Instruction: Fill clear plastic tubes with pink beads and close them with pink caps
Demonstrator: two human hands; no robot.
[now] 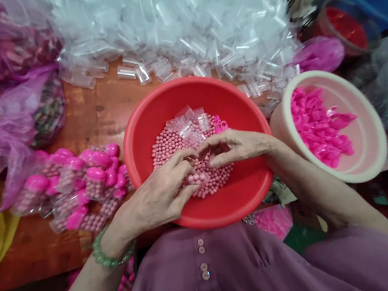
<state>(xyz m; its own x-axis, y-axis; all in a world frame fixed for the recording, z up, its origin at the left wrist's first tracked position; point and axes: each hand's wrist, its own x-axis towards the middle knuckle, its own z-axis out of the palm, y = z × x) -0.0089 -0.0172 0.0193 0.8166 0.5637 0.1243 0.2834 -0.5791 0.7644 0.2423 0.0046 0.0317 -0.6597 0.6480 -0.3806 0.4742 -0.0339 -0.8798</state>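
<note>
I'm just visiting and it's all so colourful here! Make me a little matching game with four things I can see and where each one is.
1. Loose pink beads
2. Green bracelet
3. Big heap of clear plastic tubes
4. Heap of hot-pink pieces

A. On the wrist of the left hand
B. In the cream tub
C. In the red basin
D. Beyond the basin

Pairs: 1-C, 2-A, 3-D, 4-B

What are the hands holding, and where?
The left hand seems to hold a clear tube of beads by its sides; I can't tell for the right hand.
</note>
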